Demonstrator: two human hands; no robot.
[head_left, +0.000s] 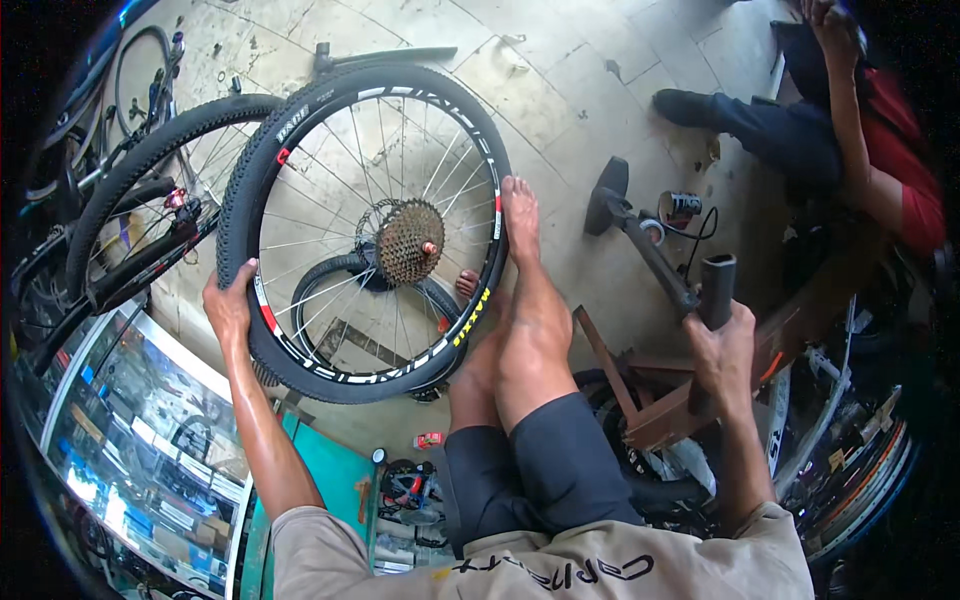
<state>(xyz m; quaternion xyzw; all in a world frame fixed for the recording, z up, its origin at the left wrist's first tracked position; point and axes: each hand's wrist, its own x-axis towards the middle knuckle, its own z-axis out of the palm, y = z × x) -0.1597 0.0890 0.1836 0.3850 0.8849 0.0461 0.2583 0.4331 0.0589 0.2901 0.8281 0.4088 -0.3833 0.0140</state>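
A bicycle wheel (497, 290) with a knobby black tyre, red and white rim markings and a rusty rear cassette (408, 243) stands tilted in front of me. My left hand (230, 303) is closed on the tyre at its lower left, thumb over the sidewall. My bare foot (521, 215) is against the wheel's right side. Over on the right, my right hand (722, 350) is wrapped round the dark handle of a floor pump (655, 255). The pump's shaft slants away to its black base on the floor. A thin black hose curves beside it.
A person in a red sleeve (905, 150) sits at the upper right. Near the pump lies a dark can (680, 206). A hammer (390, 60) rests on the tiles. Another bicycle wheel (130, 165) and a glass display case (150, 430) are at left; a brown metal frame (690, 405) is at right.
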